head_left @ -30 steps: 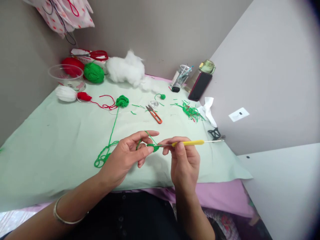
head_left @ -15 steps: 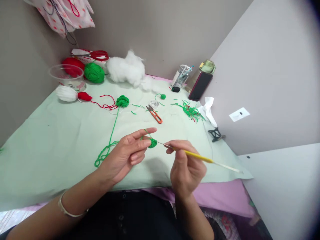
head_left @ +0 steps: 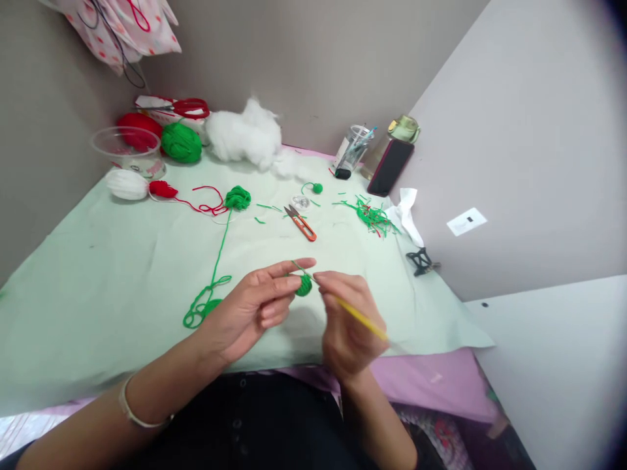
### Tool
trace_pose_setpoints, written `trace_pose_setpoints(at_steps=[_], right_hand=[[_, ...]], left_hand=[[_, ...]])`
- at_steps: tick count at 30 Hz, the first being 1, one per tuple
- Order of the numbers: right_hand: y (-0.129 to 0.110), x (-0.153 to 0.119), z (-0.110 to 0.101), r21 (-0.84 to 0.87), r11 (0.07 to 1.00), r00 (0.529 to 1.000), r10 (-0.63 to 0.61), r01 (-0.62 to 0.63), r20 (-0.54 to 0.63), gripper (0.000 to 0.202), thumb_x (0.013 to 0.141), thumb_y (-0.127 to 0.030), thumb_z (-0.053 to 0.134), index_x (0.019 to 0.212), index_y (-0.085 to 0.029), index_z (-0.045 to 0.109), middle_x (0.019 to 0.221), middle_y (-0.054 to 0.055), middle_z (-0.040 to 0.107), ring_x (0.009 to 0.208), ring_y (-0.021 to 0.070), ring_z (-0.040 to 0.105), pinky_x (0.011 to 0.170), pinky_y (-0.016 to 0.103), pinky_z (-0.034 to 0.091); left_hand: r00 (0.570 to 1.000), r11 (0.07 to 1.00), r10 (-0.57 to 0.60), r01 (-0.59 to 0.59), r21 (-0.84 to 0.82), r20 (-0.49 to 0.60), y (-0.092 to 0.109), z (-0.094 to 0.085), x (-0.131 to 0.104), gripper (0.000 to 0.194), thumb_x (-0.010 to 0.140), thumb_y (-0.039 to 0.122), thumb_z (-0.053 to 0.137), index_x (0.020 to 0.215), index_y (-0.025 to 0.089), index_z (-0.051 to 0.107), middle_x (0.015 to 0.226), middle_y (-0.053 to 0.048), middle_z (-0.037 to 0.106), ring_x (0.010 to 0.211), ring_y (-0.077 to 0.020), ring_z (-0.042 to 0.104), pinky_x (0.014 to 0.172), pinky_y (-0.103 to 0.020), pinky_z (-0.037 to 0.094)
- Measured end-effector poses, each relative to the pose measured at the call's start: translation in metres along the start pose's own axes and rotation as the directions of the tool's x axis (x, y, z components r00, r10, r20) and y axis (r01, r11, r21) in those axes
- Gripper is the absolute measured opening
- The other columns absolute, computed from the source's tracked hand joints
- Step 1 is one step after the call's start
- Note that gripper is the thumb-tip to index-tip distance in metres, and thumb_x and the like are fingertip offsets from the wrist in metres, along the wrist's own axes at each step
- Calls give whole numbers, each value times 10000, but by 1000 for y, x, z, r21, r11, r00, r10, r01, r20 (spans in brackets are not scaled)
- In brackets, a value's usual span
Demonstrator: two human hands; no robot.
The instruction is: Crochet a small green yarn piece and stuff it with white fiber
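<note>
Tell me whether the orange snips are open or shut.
Open: the orange snips lie on the pale green cloth with their two blade tips spread apart.

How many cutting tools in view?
2: orange-handled snips mid-table on the pale green cloth, and red-handled scissors atop the box at the back left. Others could be hidden.

Soft light, faint shadow on the tablecloth (head_left: 117, 287), motion blur along the yellow hook (head_left: 363, 318), dark upper-right corner.
</note>
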State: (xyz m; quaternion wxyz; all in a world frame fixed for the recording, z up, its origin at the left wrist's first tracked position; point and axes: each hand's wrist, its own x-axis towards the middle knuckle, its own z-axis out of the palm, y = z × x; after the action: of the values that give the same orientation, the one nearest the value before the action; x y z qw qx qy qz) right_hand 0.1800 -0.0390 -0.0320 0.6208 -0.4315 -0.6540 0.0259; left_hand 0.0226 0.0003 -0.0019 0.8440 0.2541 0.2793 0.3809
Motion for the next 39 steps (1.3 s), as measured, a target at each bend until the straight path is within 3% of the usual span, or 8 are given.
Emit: trace_pose_setpoints(at_steps=[4, 10, 17, 22, 26, 29, 34, 39], right_hand=[[-1, 10, -5, 327, 894, 950, 311, -305, 34, 204, 1034, -220, 582, 1035, -265, 781, 895, 30, 764, 727, 151, 661, 640, 310, 552], [0, 9, -4, 353, 830, 901, 413, -433, 133, 160, 1014, -258, 641, 1018, -280, 799, 927, 13, 787, 760, 135, 667, 696, 290, 549], [4, 10, -8, 503, 684, 840, 508, -528, 192, 199, 1048, -323, 583, 971, -254, 754, 890, 2, 778, 681, 107, 649, 676, 269, 561], [-6, 10, -15, 243, 888, 920, 367, -391, 138, 213, 1065, -218, 522, 1037, -254, 730, 944, 4, 782, 720, 112, 677, 700, 278, 568], [-6, -1, -11, -101, 995, 986, -2, 19, 167, 266, 1010, -115, 563, 1182, -246, 717, 995, 43, 783, 849, 168, 724, 757, 325, 589], [-1, -9, -4, -268, 935, 973, -214, 231, 90, 331, 936, -75, 671, 1202, -256, 749, 1044, 76, 769, 891, 194, 720, 748, 332, 595], [0, -3, -4, 107, 987, 993, 122, -120, -9, 261, 1017, -136, 564, 1126, -272, 758, 933, 43, 757, 803, 173, 694, 680, 328, 577], [-2, 7, -4, 316, 893, 947, 309, -321, 89, 181, 1032, -250, 587, 1014, -249, 767, 913, 34, 769, 750, 160, 678, 660, 324, 573]], left_hand=[[993, 993, 111, -110, 46, -23, 1, -2, 0, 282, 827, 178, 843, 1108, 203, 840, 761, 48, 561, 489, 6, 329, 445, -125, 323], [977, 925, 213, -206, 320, 13, -9, -5, -2, 335, 846, 254, 861, 1174, 312, 826, 914, 13, 666, 927, -112, 615, 870, -197, 487], [968, 881, 250, -243, 406, 36, -7, -11, -4, 334, 861, 308, 849, 1190, 333, 800, 932, 22, 651, 900, -126, 609, 879, -249, 492], [950, 802, 310, -270, 533, 15, -8, -10, -5, 331, 868, 284, 825, 1196, 300, 784, 921, 13, 654, 941, -154, 625, 944, -291, 493], [881, 667, 470, -317, 674, -50, -13, -4, -6, 410, 831, 200, 823, 1229, 284, 773, 929, 10, 675, 946, -164, 602, 981, -307, 464], [951, 859, 296, -221, 463, -94, -13, 1, -6, 520, 817, 233, 848, 1322, 254, 726, 847, 21, 642, 688, -102, 503, 670, -227, 448], [999, 997, 44, -41, 68, -33, -5, 2, -3, 393, 856, 229, 831, 1235, 154, 760, 639, 93, 417, 487, -16, 151, 451, -171, 189], [995, 985, 87, -81, 149, -40, -4, 4, -5, 403, 820, 215, 861, 1217, 232, 792, 820, 37, 548, 489, 5, 257, 442, -173, 212]])
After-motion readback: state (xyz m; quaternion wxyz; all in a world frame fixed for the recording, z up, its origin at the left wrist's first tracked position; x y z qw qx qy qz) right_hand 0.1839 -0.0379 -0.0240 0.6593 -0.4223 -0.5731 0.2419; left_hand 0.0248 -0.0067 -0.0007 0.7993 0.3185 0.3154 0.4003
